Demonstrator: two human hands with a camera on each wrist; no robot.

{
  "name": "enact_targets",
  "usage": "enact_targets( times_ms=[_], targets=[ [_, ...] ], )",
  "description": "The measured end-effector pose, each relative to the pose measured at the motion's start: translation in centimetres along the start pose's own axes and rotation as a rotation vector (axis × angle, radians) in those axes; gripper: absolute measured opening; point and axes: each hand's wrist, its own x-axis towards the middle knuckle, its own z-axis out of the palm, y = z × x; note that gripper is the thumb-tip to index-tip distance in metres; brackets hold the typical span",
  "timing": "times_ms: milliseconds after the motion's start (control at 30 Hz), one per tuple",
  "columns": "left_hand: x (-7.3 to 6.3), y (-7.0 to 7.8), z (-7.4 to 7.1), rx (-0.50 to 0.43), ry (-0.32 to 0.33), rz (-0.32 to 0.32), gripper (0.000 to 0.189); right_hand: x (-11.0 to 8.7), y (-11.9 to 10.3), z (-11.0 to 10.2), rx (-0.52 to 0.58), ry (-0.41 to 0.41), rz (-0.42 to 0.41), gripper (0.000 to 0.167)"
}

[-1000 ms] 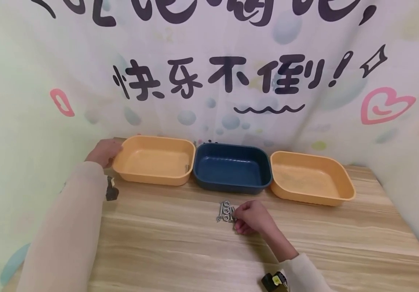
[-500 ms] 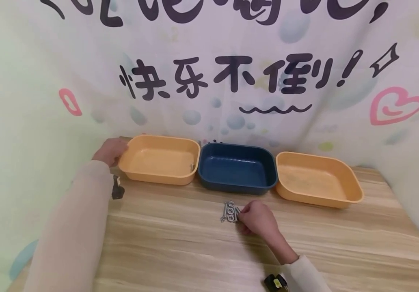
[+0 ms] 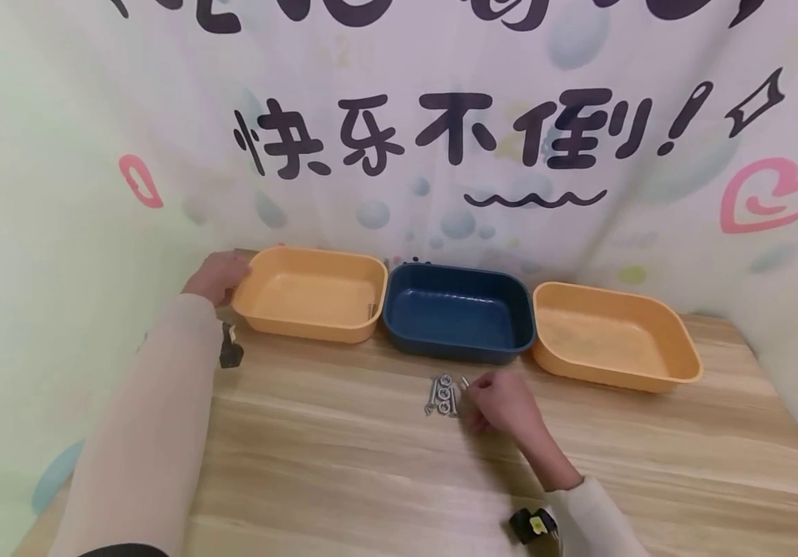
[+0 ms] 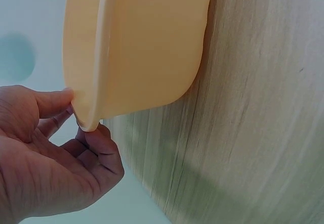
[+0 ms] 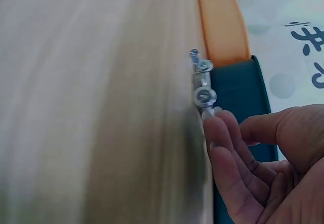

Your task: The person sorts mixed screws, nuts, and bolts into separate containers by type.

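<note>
My left hand point(image 3: 221, 277) pinches the corner rim of the left yellow tray point(image 4: 147, 47), thumb on one side and curled fingers on the other. A single bolt point(image 3: 372, 310) lies inside that tray near its right end. Over the wooden table, my right hand point(image 3: 506, 404) pinches a small silver bolt point(image 3: 465, 382), whose tip sticks out past the fingertips. Just left of this hand lies a little group of bolts point(image 3: 432, 394) and nuts point(image 3: 444, 394). In the right wrist view the fingertips are close by the nuts point(image 5: 204, 96), thumb and fingers bent together.
A dark blue tray point(image 3: 458, 352) stands in the middle of the row, beside the left yellow one. Another yellow tray point(image 3: 615, 371) is at the right. Behind them hangs a printed cloth point(image 3: 406, 224). The wooden tabletop point(image 3: 343, 464) extends in front.
My right hand has drawn slightly right, away from the hardware group, with a bolt now showing between its fingertips. The left hand stays on the tray rim. The head view has shifted a little.
</note>
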Motion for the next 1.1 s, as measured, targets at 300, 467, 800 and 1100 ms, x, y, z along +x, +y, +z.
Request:
enact_targets(
  times_ms=[300, 467, 800, 1100],
  targets=[
    [0.1, 0.5, -0.3, 0.005, -0.011, 0.001, 0.021, 0.6, -2.2, -1.3, 0.27, -0.091, -0.025, 0.024],
    [0.1, 0.5, -0.2, -0.023, -0.002, 0.002, 0.02, 0.6, -4.5, -1.7, 0.464, -0.219, -0.04, 0.031],
    [0.3, -0.1, 0.2, -0.056, 0.01, -0.042, 0.029, 2.0, -8.5, 0.0, 0.684, -0.305, -0.001, 0.032],
    [0.0, 0.1, 0.1, -0.053, 0.004, -0.018, 0.035, 3.5, -12.3, 0.5, 0.698, -0.298, 0.005, 0.03]
  ],
)
